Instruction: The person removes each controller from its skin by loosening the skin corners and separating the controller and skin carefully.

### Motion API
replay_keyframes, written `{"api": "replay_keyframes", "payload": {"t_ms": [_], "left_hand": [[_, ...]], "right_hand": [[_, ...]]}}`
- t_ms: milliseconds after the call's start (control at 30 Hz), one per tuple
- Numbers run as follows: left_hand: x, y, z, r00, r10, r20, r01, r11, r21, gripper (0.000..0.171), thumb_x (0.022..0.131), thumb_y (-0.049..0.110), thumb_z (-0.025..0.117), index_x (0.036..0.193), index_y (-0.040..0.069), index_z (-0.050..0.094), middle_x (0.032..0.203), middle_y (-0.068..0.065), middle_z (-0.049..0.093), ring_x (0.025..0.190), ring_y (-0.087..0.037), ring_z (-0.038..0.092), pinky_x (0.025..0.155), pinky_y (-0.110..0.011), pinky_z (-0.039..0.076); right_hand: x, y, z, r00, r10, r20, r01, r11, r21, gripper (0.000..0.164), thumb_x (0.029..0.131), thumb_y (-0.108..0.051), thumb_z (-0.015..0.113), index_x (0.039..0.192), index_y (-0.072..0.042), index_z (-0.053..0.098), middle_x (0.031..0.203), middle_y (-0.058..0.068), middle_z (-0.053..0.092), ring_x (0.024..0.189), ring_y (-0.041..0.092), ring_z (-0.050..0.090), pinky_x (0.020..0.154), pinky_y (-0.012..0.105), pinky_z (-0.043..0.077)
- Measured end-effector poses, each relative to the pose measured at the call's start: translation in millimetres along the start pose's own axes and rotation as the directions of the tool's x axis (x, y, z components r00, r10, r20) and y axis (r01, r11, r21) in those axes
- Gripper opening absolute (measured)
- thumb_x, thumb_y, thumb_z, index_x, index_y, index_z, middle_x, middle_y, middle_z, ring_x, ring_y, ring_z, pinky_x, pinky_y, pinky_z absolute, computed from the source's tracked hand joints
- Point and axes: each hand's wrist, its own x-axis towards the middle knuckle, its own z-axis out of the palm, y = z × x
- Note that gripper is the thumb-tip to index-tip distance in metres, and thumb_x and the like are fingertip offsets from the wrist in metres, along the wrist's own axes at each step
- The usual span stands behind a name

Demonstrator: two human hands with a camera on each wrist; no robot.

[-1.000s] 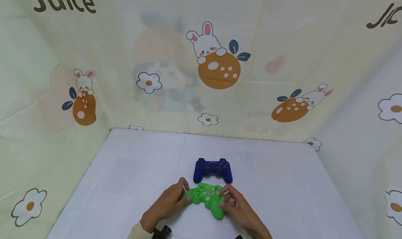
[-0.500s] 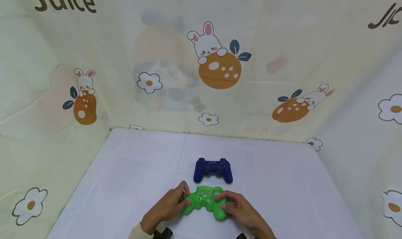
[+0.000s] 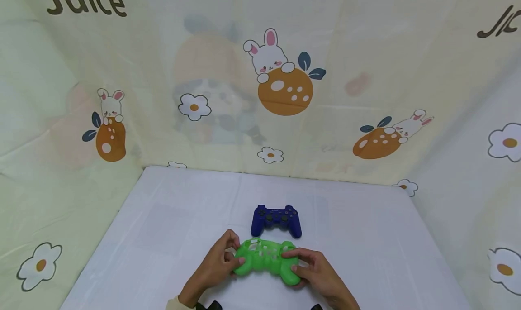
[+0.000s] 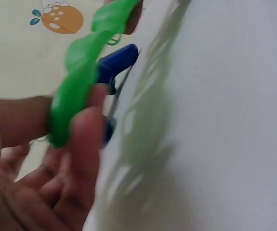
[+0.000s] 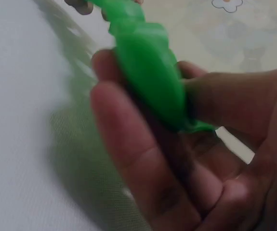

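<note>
A green silicone controller cover (image 3: pixel 266 260) with cut-out holes is held between both hands, raised over the white table with its shadow beneath. My left hand (image 3: pixel 220 260) pinches its left grip between thumb and fingers. On the other side, my right hand (image 3: pixel 317 269) holds the right grip, thumb on the near face and fingers around it. Just behind the cover lies a dark blue game controller (image 3: pixel 276 220), untouched. In the left wrist view the cover (image 4: pixel 73 101) stands edge-on, with the blue controller (image 4: pixel 121 58) behind it. The right wrist view shows fingers curled about the cover's grip (image 5: pixel 150 72).
The white table (image 3: pixel 183 210) reaches back to a cream curtain (image 3: pixel 228 133) printed with rabbits, oranges and flowers. Similar cloth hangs at the left and right sides. Black wrist straps (image 3: pixel 209 305) show at the bottom edge.
The green cover has been lifted and tilted, its far edge coming up, while both hands keep hold and spread slightly apart. The right hand has shifted a little rightward. The blue controller has not moved.
</note>
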Motion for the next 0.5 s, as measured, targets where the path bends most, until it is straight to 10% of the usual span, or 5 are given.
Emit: {"api": "replay_keyframes", "payload": {"t_ms": [200, 333, 500], "left_hand": [[1.7, -6.0, 4.9, 0.997, -0.010, -0.083, 0.006, 0.998, -0.056, 0.039, 0.094, 0.006, 0.079, 0.116, 0.001, 0.048, 0.107, -0.014, 0.062, 0.053, -0.004, 0.054, 0.050, -0.022, 0.051], [0.9, -10.5, 4.3, 0.999, -0.036, 0.003, 0.036, 0.998, -0.057, 0.043, 0.095, 0.012, 0.080, 0.121, -0.001, 0.048, 0.100, -0.008, 0.068, 0.061, -0.004, 0.055, 0.058, -0.020, 0.048], [-0.6, -10.8, 2.1, 0.993, -0.040, 0.111, 0.057, 0.986, -0.156, 0.046, 0.096, 0.011, 0.077, 0.125, -0.003, 0.044, 0.105, -0.003, 0.063, 0.076, -0.005, 0.058, 0.071, -0.019, 0.050]], "right_hand": [[-1, 0, -1, 0.999, -0.030, -0.029, 0.031, 0.999, 0.016, 0.042, 0.097, -0.008, 0.074, 0.137, 0.001, 0.067, 0.160, 0.027, 0.047, 0.105, 0.009, 0.071, 0.068, 0.041, 0.065], [1, 0, -1, 0.998, -0.047, -0.047, 0.048, 0.999, 0.024, 0.044, 0.097, -0.007, 0.073, 0.140, 0.000, 0.066, 0.160, 0.027, 0.048, 0.067, 0.011, 0.074, 0.066, 0.037, 0.064], [2, 1, -2, 0.997, -0.058, -0.057, 0.060, 0.998, 0.031, 0.045, 0.098, -0.005, 0.072, 0.142, 0.000, 0.065, 0.161, 0.026, 0.048, 0.061, 0.008, 0.069, 0.068, 0.030, 0.063]]}}
